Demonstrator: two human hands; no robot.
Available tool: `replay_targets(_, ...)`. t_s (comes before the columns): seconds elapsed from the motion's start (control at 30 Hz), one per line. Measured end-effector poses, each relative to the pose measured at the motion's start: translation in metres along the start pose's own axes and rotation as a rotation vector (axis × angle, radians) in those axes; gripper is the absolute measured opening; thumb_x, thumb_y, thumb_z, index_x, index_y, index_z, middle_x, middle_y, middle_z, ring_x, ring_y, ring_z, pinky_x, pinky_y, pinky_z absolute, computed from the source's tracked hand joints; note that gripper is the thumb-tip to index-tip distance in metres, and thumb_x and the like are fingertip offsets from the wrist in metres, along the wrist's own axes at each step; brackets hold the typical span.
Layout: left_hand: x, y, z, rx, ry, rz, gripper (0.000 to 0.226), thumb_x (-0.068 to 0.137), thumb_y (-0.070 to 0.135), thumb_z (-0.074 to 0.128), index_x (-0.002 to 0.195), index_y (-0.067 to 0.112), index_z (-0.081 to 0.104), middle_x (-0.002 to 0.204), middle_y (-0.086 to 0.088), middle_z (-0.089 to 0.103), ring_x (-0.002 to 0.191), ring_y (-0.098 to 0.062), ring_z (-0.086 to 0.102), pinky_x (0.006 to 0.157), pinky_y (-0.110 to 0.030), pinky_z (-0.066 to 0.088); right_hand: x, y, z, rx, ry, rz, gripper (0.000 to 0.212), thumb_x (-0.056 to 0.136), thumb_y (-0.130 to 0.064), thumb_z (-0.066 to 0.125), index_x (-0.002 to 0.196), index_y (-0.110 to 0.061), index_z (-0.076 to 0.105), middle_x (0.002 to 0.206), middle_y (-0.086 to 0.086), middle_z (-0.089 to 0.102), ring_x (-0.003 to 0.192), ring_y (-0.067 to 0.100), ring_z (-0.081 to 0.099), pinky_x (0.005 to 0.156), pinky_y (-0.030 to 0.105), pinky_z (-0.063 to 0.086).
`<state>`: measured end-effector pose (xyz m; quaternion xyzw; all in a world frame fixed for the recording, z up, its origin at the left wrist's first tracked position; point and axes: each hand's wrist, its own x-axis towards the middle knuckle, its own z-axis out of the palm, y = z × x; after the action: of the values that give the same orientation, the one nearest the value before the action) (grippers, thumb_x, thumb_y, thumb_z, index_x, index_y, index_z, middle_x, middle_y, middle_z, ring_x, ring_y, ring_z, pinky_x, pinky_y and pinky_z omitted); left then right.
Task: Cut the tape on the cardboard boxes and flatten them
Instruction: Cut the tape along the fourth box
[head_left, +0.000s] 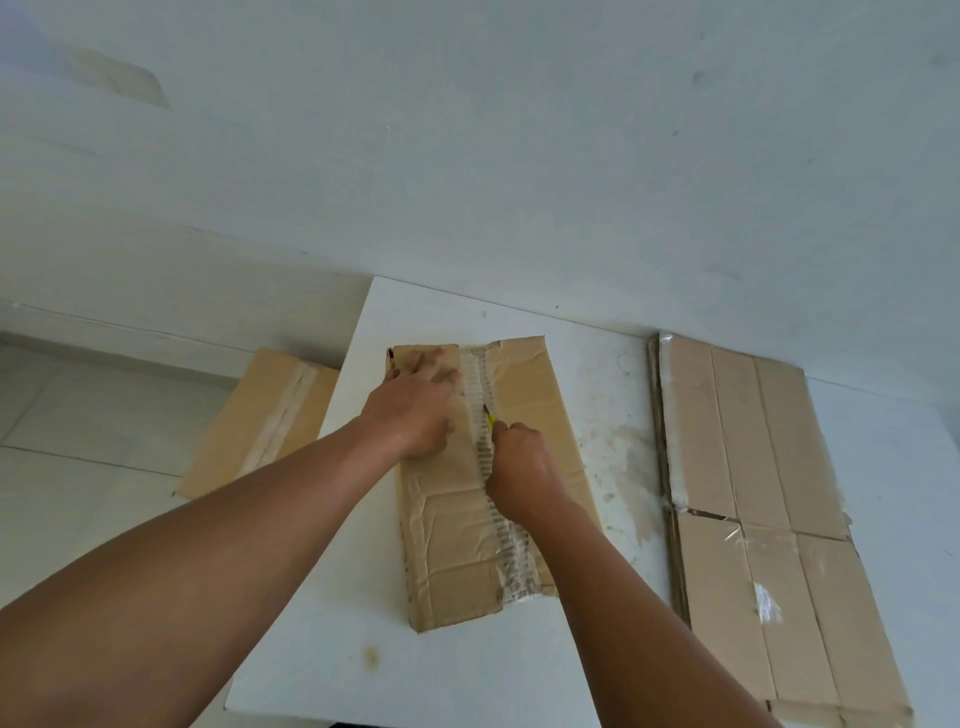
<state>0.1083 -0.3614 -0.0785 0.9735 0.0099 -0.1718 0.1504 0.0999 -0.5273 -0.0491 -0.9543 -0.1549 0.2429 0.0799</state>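
- A long brown cardboard box (470, 483) is laid at frame centre on the white table (618, 374), its clear taped seam (480, 395) running lengthwise toward the frame's top.
- The left hand (415, 405) is pressed flat, fingers spread, just left of the seam.
- The right hand (519, 460) is closed round a small yellow-handled cutter (489, 418), blade on the seam; uncut tape is judged to lie ahead.

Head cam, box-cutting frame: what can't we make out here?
- Cutter: only a yellow tip shows; the right hand hides the rest.
- Tape under the right hand and forearm: cut or not, cannot tell.
- Box corner under the left hand: hidden.
- Flattened stack: near end cut off by the bottom edge; how many sheets is unclear.
- Floor box: partly behind the table.
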Motion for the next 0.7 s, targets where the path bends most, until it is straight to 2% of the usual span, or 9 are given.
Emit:
replay_targets(0.07, -0.014, 0.011, -0.002, 0.038, -0.008, 0.019, 0.073, 0.091, 0.045, 0.063, 0.154, 0.024, 0.033, 0.168, -0.009, -0.003, 0.154, -0.036, -0.003, 0.123, -0.053, 0.012, 0.001, 0.001, 0.000, 0.003, 0.018, -0.002, 0.032, 0.089, 0.001, 0.057, 0.120, -0.003, 0.054, 0.110, 0.011, 0.053, 0.076, 0.016, 0.045, 0.068, 0.024, 0.040)
replay_targets(0.13, -0.035, 0.024, 0.000, 0.048, -0.108, 0.026, 0.093, 0.079, 0.060, 0.073, 0.155, 0.027, 0.030, 0.168, -0.009, -0.007, 0.153, -0.040, -0.008, 0.120, -0.062, 0.010, 0.002, 0.003, 0.001, 0.007, 0.042, -0.010, 0.034, 0.089, -0.001, 0.059, 0.122, -0.004, 0.054, 0.110, 0.011, 0.055, 0.080, 0.019, 0.049, 0.069, 0.024, 0.042)
replay_targets(0.23, -0.069, 0.044, 0.012, 0.027, -0.329, -0.005, 0.141, 0.060, 0.065, 0.086, 0.160, 0.026, -0.006, 0.163, -0.007, -0.030, 0.146, -0.043, -0.030, 0.117, -0.072, 0.007, -0.002, 0.005, 0.001, 0.004, 0.056, -0.027, 0.037, 0.089, -0.003, 0.059, 0.125, -0.006, 0.053, 0.108, 0.010, 0.056, 0.085, 0.021, 0.052, 0.069, 0.026, 0.044)
replay_targets(0.3, -0.085, 0.053, 0.024, 0.027, -0.367, -0.008, 0.156, 0.054, 0.064, 0.089, 0.157, 0.022, -0.020, 0.159, -0.009, -0.039, 0.141, -0.045, -0.037, 0.116, -0.072, 0.009, -0.005, 0.006, 0.001, 0.005, 0.077, -0.040, 0.038, 0.090, -0.003, 0.058, 0.127, -0.007, 0.052, 0.100, 0.008, 0.053, 0.082, 0.019, 0.048, 0.067, 0.026, 0.042)
replay_targets(0.4, -0.092, 0.055, 0.036, 0.038, -0.332, -0.003, 0.163, 0.053, 0.067, 0.088, 0.154, 0.015, -0.028, 0.155, -0.012, -0.044, 0.137, -0.045, -0.043, 0.118, -0.070, 0.010, -0.010, 0.008, 0.004, -0.002, 0.091, -0.048, 0.037, 0.090, -0.005, 0.056, 0.127, -0.007, 0.051, 0.092, 0.005, 0.047, 0.082, 0.020, 0.046, 0.065, 0.027, 0.041)
replay_targets(0.57, -0.091, 0.048, 0.043, 0.043, -0.317, 0.017, 0.166, 0.051, 0.074, 0.085, 0.153, 0.010, -0.029, 0.154, -0.011, -0.046, 0.135, -0.043, -0.045, 0.121, -0.065, 0.010, -0.025, 0.014, -0.002, -0.079, 0.023, -0.090, 0.032, 0.092, -0.009, 0.053, 0.123, -0.008, 0.056, 0.107, 0.013, 0.062, 0.099, 0.028, 0.060, 0.068, 0.027, 0.040)
replay_targets(0.7, -0.090, 0.047, 0.045, 0.060, -0.325, 0.008, 0.166, 0.051, 0.076, 0.082, 0.151, 0.006, -0.031, 0.153, -0.014, -0.046, 0.133, -0.044, -0.047, 0.122, -0.063, 0.008, -0.044, 0.013, -0.002, -0.114, -0.038, -0.096, 0.010, 0.089, -0.010, 0.056, 0.097, -0.009, 0.061, 0.099, 0.010, 0.065, 0.091, 0.026, 0.064, 0.064, 0.026, 0.042)
